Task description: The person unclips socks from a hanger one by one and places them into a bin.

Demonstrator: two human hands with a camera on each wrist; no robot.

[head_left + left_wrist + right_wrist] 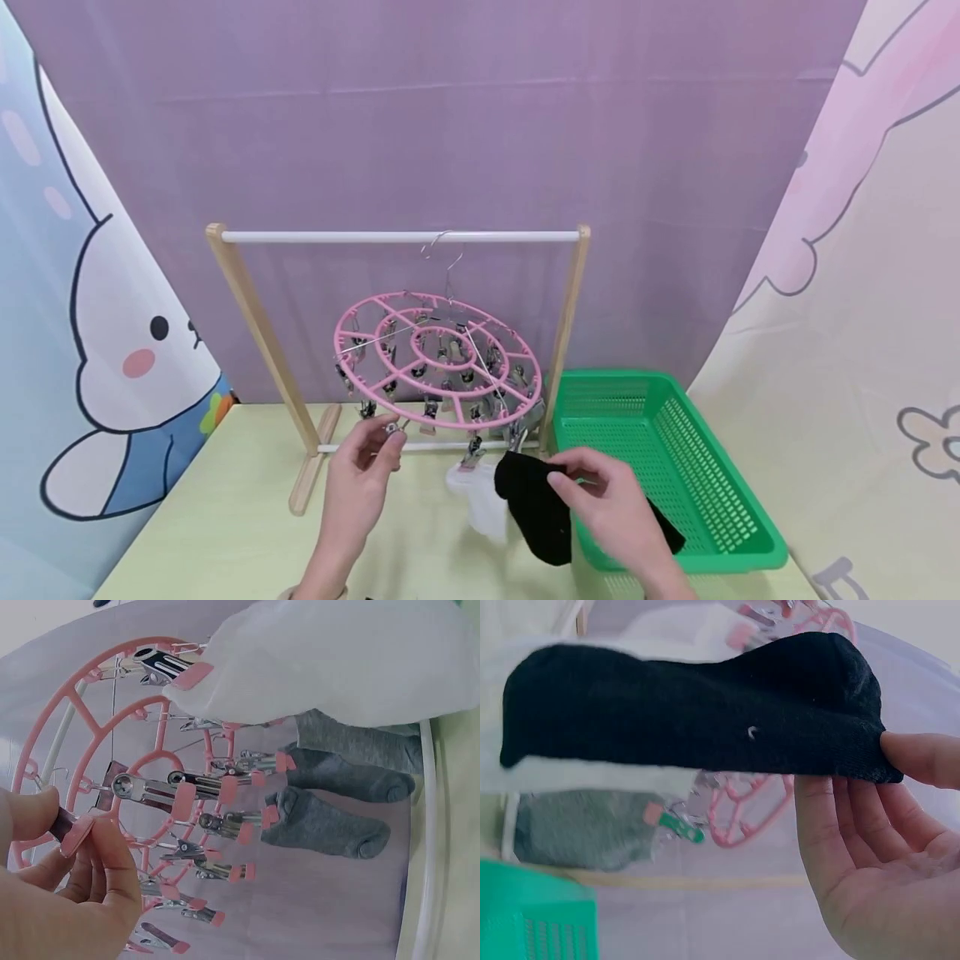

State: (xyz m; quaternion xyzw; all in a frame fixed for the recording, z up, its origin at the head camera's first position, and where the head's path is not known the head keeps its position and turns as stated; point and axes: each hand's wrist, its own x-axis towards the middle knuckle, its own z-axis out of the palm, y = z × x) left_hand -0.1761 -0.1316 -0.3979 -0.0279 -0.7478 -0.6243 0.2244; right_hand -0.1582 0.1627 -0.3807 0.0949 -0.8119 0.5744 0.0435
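Observation:
My left hand (358, 475) pinches a metal clip (75, 834) with pink tips between thumb and fingers, at the near edge of a pink round hanger (336, 333). Nothing is in that clip's tips. My right hand (611, 504) holds a black sock (667, 712) by one end, thumb on one side and fingers on the other. The sock (534, 508) hangs down beside a white sock (487, 504) that is clipped to the hanger. Several grey socks (330, 825) hang from other clips farther back.
The hanger hooks over the white bar (397, 237) of a wooden-legged rack (262, 333). A green basket (720, 467) stands to the right on the pale table (202, 500), with a black piece of fabric (666, 527) at its near side, partly behind my right hand.

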